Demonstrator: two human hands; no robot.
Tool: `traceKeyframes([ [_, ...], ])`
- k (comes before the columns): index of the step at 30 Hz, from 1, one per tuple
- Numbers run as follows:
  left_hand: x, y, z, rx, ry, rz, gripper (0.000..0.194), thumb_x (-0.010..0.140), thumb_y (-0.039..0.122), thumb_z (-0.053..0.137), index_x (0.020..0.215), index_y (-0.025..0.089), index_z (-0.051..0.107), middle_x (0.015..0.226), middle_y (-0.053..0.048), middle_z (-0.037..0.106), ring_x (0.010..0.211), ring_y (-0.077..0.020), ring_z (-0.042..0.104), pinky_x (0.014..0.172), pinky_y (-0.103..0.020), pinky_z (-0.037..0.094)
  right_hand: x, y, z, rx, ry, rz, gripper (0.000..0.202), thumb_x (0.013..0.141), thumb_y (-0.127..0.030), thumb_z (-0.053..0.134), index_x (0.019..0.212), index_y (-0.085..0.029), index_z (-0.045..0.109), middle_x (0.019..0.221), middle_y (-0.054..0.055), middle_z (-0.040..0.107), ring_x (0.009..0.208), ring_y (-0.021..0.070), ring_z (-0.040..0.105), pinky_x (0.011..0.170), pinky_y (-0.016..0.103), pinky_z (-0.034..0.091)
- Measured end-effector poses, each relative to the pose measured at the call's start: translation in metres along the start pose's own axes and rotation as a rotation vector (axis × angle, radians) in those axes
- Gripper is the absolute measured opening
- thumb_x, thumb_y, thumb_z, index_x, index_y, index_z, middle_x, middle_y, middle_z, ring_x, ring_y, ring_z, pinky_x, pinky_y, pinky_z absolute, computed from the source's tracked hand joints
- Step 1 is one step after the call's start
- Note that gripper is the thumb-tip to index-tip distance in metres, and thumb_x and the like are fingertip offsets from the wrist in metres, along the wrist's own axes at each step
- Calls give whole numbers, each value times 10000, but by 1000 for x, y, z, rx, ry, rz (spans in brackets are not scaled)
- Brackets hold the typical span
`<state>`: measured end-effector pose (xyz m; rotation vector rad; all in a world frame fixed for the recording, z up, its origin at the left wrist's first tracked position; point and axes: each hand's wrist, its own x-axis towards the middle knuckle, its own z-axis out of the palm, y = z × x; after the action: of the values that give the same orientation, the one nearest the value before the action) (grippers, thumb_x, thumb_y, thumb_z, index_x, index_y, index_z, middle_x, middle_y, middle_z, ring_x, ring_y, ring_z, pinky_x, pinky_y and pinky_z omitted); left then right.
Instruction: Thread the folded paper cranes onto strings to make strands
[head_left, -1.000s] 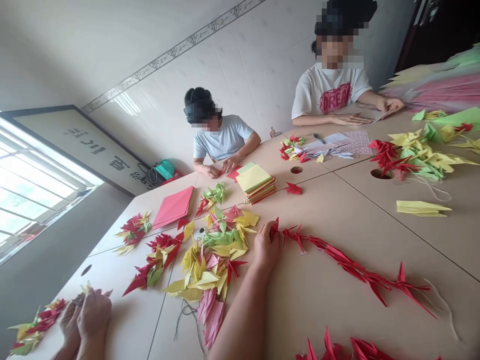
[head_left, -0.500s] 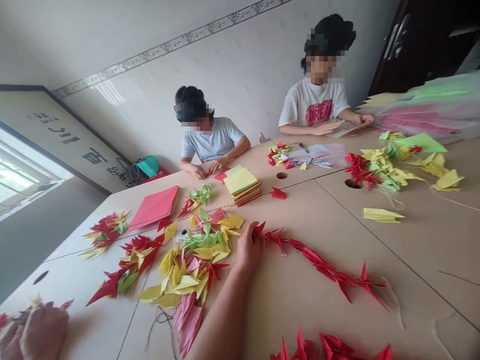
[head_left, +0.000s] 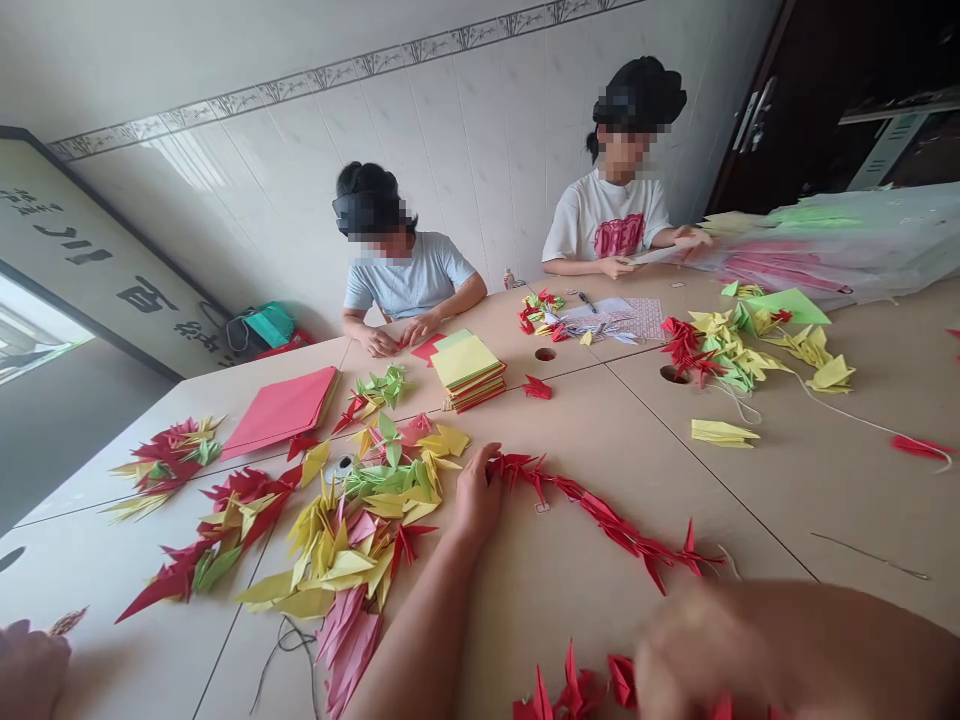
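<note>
My left hand (head_left: pixel 478 498) is in the middle of the table, its curled fingers closed on the near-left end of a string of red folded paper cranes (head_left: pixel 600 508). The string stretches right towards my right hand (head_left: pixel 694 640), which is smeared by motion above more red cranes (head_left: pixel 574 685) at the bottom edge. What its fingers hold, if anything, cannot be made out. Left of my left hand lies a heap of yellow, green and pink cranes (head_left: pixel 352 560).
Red paper sheets (head_left: pixel 281 412) and a stack of yellow-topped squares (head_left: pixel 469 365) lie farther back. Two people sit across the table (head_left: pixel 652 440), working with paper. Another person's hand (head_left: pixel 30 665) is at the lower left. A plastic bag (head_left: pixel 832 245) and more cranes (head_left: pixel 735 345) are at the right.
My right hand has come into view from the right, over the lower red cranes. My left hand stays at the string's end. The view has shifted right, and the lower-left person's hand shows less.
</note>
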<state>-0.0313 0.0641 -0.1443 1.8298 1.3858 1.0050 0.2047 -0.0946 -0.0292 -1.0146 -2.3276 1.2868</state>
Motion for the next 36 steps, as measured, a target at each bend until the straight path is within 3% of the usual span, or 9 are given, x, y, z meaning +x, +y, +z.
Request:
traceKeyframes([
  [2,0,0,1,-12,-11,-10,434,687,19,494,1064,215,580,946,-45,664,863,-169,614,797,-302,460,25,0,-20,149,-38,104,255,812,-451,551,953,-271,664,873,26,675,805,162,630,718,241,477],
  [6,-1,1,2,-61,-27,-32,366,712,87,513,1039,231,588,804,-2,655,746,-146,598,715,-266,447,75,36,-40,105,329,242,288,843,-419,493,1001,-230,642,903,28,670,795,173,608,686,251,460],
  [9,-2,3,4,-126,-40,-54,327,705,112,533,1003,228,596,743,12,637,694,-135,579,662,-242,434,107,76,-41,75,500,221,282,809,-383,547,985,-186,645,1016,74,645,901,196,603,785,278,459],
  [14,0,7,11,-288,-43,-99,276,713,145,544,983,192,576,729,1,621,674,-124,568,640,-231,432,139,111,-38,219,417,228,344,746,-399,629,994,-162,651,1019,95,647,820,198,620,758,310,473],
  [18,4,16,20,-417,-56,-151,262,704,185,585,965,170,568,718,0,595,639,-113,558,609,-223,433,144,118,-38,334,308,173,317,735,-440,637,866,-155,687,835,54,681,793,190,609,744,297,462],
  [25,16,25,26,-550,-97,-276,262,673,272,673,890,162,576,696,-5,601,620,-110,577,585,-219,453,118,140,-63,625,372,200,405,714,-489,651,905,-133,671,866,73,667,800,168,605,729,297,466],
  [30,18,25,25,-604,-98,-354,269,639,273,714,840,158,576,695,7,585,600,-99,578,601,-240,491,107,159,-63,772,676,214,442,661,-550,659,876,-165,635,900,77,640,804,162,596,736,301,483],
  [34,19,27,24,-617,-88,-373,274,619,268,733,825,158,589,691,10,598,588,-94,578,604,-238,488,123,155,-34,739,1009,236,478,690,-622,568,890,-189,574,887,65,608,813,168,564,747,304,468],
  [36,19,28,23,-621,-82,-369,287,610,281,739,820,155,591,693,3,612,597,-102,582,602,-237,476,131,148,-20,692,1062,252,474,726,-615,532,913,-181,564,880,69,605,793,173,557,746,315,459],
])
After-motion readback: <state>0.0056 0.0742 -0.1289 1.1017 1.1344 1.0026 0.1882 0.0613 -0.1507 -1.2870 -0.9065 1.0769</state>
